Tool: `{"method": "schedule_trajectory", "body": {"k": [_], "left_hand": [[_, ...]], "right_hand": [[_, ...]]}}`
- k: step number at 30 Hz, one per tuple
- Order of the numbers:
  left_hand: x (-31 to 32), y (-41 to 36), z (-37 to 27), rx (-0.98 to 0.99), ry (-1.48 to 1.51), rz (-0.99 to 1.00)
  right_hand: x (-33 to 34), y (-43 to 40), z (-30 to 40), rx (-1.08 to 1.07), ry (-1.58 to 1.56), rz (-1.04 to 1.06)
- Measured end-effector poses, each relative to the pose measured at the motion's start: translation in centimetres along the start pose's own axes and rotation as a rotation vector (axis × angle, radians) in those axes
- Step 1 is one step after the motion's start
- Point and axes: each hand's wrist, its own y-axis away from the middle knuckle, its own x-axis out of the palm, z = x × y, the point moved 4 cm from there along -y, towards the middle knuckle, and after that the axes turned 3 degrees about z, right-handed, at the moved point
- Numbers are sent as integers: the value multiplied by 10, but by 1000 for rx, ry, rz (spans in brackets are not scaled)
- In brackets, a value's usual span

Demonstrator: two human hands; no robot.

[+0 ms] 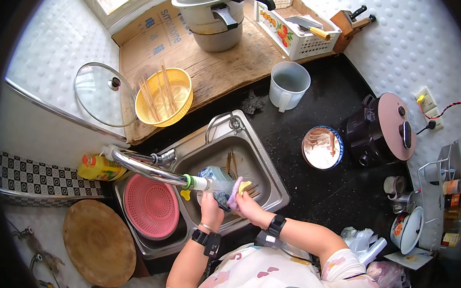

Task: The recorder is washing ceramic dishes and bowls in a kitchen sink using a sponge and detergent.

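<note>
My left hand (211,212) grips a blue-and-white patterned bowl (223,199) beneath the tap's white spray nozzle (202,184), over the steel sink (267,158). Water runs from the nozzle onto the bowl. In my right hand (250,209) is a purple and yellow cloth (234,195), close against the bowl's side. Another blue-patterned dish (209,172) sits behind the nozzle, partly hidden. Several chopsticks (231,163) lie in the basin, and more thin brown sticks (253,191) show beside my right hand; whether that hand touches them I cannot tell.
A pink colander (151,206) fills the smaller basin, with a dish soap bottle (101,168) behind it. On the dark counter stand a plastic jug (289,86), a bowl with food residue (322,147) and an electric cooker (382,127). A yellow basket (164,97) holds chopsticks.
</note>
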Motion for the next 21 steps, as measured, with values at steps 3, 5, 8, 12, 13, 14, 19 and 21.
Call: {"method": "schedule_trajectory", "body": {"k": [3, 5, 8, 12, 13, 14, 19, 21], "left_hand": [[20, 16, -5, -17, -42, 61], [18, 24, 2, -128, -32, 89], [13, 29, 4, -136, 24, 143], [21, 38, -7, -134, 97, 132], [20, 39, -10, -121, 108, 111], [13, 36, -7, -112, 103, 72], [7, 26, -8, -125, 184, 60], [-2, 18, -5, -122, 206, 62]], "right_hand": [[11, 16, 23, -202, 390, -52], [23, 28, 50, -532, 842, -86], [22, 31, 70, -614, 856, -68], [2, 11, 78, -399, 529, 0], [-1, 0, 75, -354, 496, 52], [-9, -9, 67, -153, 475, 121], [-13, -6, 55, -110, 422, 174], [-7, 5, 53, -205, 504, 239]]}}
